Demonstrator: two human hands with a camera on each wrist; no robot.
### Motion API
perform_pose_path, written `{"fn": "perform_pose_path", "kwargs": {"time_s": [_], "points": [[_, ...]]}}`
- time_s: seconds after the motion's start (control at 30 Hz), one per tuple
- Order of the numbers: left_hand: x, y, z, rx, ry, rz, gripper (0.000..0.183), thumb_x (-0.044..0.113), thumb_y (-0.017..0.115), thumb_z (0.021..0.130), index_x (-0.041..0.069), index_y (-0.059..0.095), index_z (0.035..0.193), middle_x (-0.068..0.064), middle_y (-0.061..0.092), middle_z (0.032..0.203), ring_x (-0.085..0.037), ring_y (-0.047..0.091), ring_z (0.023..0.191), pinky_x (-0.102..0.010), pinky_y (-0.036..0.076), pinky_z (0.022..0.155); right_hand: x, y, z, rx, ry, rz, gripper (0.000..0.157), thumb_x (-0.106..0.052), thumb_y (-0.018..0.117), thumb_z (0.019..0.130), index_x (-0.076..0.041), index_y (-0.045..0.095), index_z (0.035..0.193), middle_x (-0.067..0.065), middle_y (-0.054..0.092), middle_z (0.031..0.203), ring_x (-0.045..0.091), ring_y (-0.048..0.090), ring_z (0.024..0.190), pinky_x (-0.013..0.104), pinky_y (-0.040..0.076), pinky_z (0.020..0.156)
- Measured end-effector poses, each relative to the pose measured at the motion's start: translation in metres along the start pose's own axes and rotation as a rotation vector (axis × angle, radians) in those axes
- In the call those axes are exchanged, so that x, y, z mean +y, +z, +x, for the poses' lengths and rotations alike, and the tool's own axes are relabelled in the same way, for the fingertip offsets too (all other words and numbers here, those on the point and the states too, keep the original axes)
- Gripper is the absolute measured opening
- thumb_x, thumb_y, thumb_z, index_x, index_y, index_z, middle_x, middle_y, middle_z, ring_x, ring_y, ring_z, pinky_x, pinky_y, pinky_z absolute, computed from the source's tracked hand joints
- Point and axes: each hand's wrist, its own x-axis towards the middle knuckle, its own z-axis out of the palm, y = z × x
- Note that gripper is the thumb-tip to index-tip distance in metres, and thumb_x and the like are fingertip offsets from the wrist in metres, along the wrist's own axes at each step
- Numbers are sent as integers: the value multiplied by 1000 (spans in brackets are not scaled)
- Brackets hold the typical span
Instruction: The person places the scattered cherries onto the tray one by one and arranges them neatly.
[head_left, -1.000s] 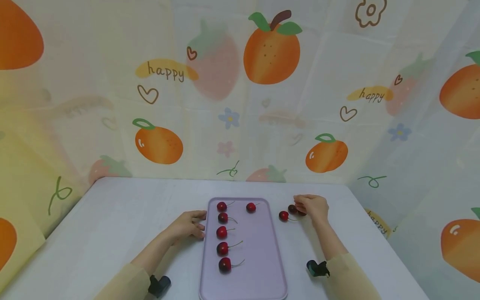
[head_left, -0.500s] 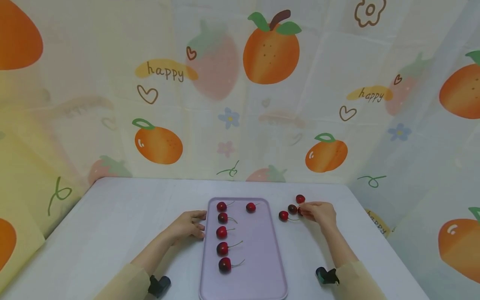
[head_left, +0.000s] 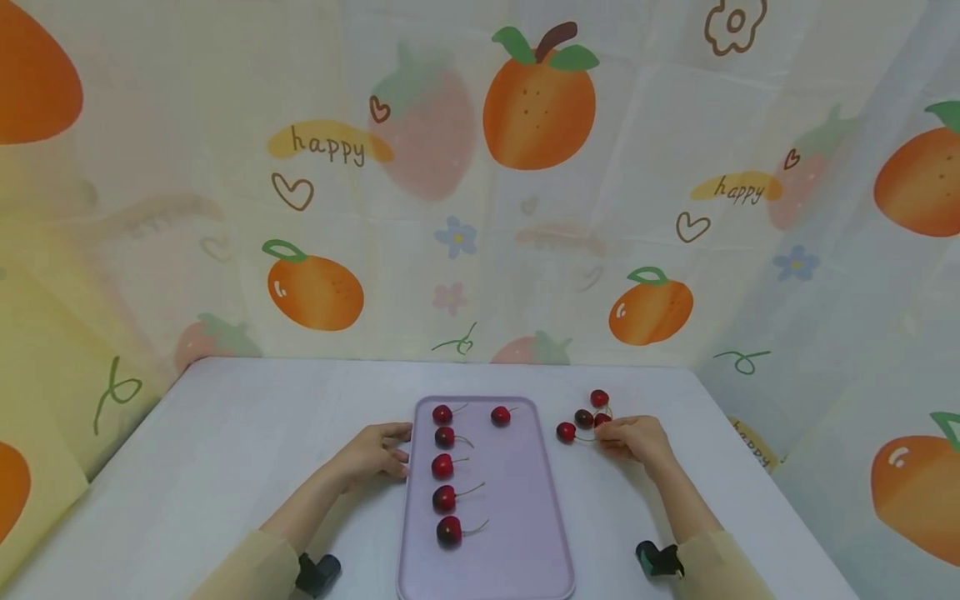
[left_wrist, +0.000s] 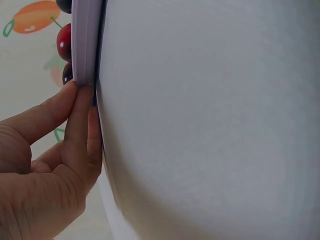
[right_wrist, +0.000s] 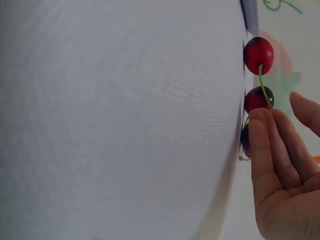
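Observation:
My left hand [head_left: 371, 450] rests at the left side of the lilac tray [head_left: 517, 517], its fingers spread and relaxed. In the left wrist view the thumb and a finger touch the tray's rim [left_wrist: 85, 45]. Several cherries with stems line the tray's left side, such as the nearest cherry [head_left: 449, 532]; a lone cherry [head_left: 501, 415] lies at its far right. Right of the tray, my right hand [head_left: 637, 440] is beside a small group of cherries [head_left: 566, 432]. The right wrist view shows its fingers straight and together, thumb apart, fingertips right at a dark red cherry [right_wrist: 256, 100].
All stands on a white table [head_left: 285, 408] backed by a fruit-printed cloth [head_left: 420, 275]. The far cherry [head_left: 599, 398] of the loose group lies behind the others. A black wrist camera [head_left: 658, 558] sits at the right sleeve, another black camera [head_left: 318, 573] at the left.
My right hand has drawn back from the far end of the loose cherries toward the near side, uncovering the far cherry. The left hand and the cherries on the tray stay put.

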Motion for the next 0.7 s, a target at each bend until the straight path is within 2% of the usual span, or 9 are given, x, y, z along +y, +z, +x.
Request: {"fn": "perform_pose_path", "kwargs": {"time_s": [0.33, 0.7], "points": [[1, 1, -1, 11, -2, -5, 77, -9, 75, 72, -8, 44, 143, -30, 52, 141, -17, 65, 94, -34, 62, 78, 8, 1, 1, -60, -28, -5, 29, -16, 74, 85, 7, 73, 104, 5, 78, 83, 11, 72, 74, 25, 61, 72], [-1, 0, 1, -5, 7, -33, 79, -9, 74, 71, -9, 43, 143, -30, 51, 142, -17, 64, 94, -30, 60, 77, 10, 2, 0, -80, -61, -18, 30, -17, 74, 87, 6, 73, 106, 5, 78, 84, 9, 72, 76, 24, 62, 71]]}}
